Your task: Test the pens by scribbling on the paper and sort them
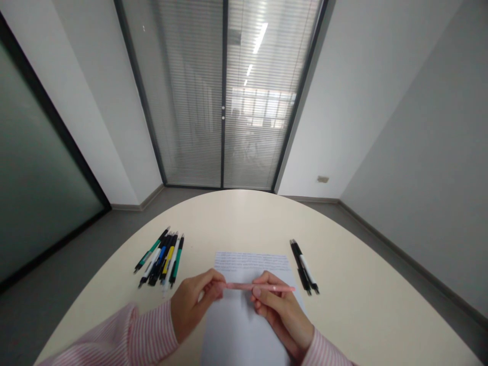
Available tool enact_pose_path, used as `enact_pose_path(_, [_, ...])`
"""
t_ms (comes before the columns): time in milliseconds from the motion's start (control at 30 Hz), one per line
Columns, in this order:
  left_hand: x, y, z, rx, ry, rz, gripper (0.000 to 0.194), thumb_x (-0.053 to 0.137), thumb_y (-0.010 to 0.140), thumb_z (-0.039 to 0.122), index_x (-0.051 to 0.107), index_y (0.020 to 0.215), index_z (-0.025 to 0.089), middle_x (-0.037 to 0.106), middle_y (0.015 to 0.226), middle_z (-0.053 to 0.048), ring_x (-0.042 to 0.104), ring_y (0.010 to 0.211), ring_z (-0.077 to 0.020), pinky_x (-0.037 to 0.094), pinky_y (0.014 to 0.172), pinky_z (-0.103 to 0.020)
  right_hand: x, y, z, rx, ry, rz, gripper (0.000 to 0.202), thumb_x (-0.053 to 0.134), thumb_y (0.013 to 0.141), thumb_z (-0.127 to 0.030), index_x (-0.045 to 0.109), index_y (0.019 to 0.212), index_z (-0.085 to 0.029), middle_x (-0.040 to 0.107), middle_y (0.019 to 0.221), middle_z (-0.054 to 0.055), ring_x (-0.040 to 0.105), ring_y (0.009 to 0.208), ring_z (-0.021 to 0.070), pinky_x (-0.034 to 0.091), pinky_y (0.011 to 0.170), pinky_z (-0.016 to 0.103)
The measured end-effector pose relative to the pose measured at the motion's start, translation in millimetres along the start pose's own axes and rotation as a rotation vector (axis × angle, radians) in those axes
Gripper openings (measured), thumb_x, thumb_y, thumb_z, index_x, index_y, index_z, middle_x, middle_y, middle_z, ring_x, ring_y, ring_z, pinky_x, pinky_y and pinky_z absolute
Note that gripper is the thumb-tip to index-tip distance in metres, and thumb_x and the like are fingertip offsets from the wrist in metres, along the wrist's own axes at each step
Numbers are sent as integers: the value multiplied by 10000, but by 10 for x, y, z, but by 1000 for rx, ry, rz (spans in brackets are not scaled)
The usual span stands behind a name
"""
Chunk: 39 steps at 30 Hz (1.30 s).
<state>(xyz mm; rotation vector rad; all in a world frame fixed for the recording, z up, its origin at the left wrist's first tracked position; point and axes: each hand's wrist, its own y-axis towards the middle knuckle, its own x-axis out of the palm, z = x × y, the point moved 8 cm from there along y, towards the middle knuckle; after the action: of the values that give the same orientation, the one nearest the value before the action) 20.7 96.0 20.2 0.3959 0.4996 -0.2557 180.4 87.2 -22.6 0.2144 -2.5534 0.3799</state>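
Note:
A slim pink pen [240, 286] is held level above a white sheet of paper [244, 330] that has lines of writing across its top. My left hand [200, 300] pinches the pen's left end between thumb and fingers. The fingers of my right hand [280, 307] are closed round its right part, and the pink tip sticks out beyond them to the right. Both striped sleeves rest near the table's front.
Several pens [163, 258] in green, white, blue, yellow and black lie bunched left of the paper. Two pens, one black [301, 267] and one black and white [307, 267], lie to its right. The round table [236, 218] has a curved far edge, with glass panels behind.

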Motion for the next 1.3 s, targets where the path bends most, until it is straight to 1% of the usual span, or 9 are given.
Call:
enact_pose_path(100, [-31,8,-13,10,-8,33,130,548,837,269,575,944,200,682,785,-9,628,637,-136,471,617,-202,0,8,-1,2,-2,3,250,829,622,-234,614,702,-134,634,595,-3,527,516,55,393,491,150])
enact_pose_path(167, [-44,15,-2,26,18,44,77,553,836,255,600,858,199,683,750,-13,632,641,-141,477,623,-205,1,12,-1,3,-6,5,254,828,622,-238,614,708,-133,634,597,-2,525,516,55,393,491,151])
enact_pose_path(567, [19,38,-145,-133,-126,-46,371,432,908,370,546,616,171,600,477,4,571,435,-114,452,479,-190,34,13,-2,-3,-3,-28,252,827,620,-233,621,732,-141,633,606,-2,531,534,69,395,512,173])
enact_pose_path(700, [12,35,-169,-120,-215,-17,176,546,844,334,584,872,165,657,632,-12,631,572,-141,485,547,-205,38,13,-23,-10,1,-24,245,824,623,-237,616,709,-139,621,604,-8,520,535,69,393,512,177])
enact_pose_path(767, [-18,36,-148,-97,-230,13,218,617,790,286,565,970,174,677,764,-31,652,674,-157,504,606,-215,34,13,-28,-13,2,-20,244,820,629,-239,613,708,-137,619,609,-8,516,538,66,391,509,171])
enact_pose_path(867, [-25,40,-104,-83,-182,-2,102,599,811,267,602,835,168,681,765,-40,655,697,-158,508,655,-225,35,16,-13,-8,4,-28,242,817,637,-236,611,719,-138,618,609,-9,514,536,62,388,507,166])
enact_pose_path(1033, [-26,45,-112,-109,-219,-13,234,511,876,320,577,718,161,674,629,-31,625,578,-136,486,575,-213,51,18,-32,-60,-3,-49,229,816,633,-227,619,710,-140,574,561,-37,503,512,60,387,495,170])
enact_pose_path(1233, [-23,41,-144,-137,-266,-14,205,541,858,322,573,750,150,677,696,-48,647,661,-153,504,635,-231,114,-51,-77,-48,80,-93,186,740,721,-229,573,741,-151,705,944,100,668,798,176,480,741,289])
enact_pose_path(1300, [-12,41,-116,-133,-264,-24,174,582,826,307,581,763,145,669,706,-46,652,676,-159,513,643,-233,158,-73,-77,-22,152,-138,165,704,749,-230,555,771,-164,709,969,120,675,887,229,465,825,352])
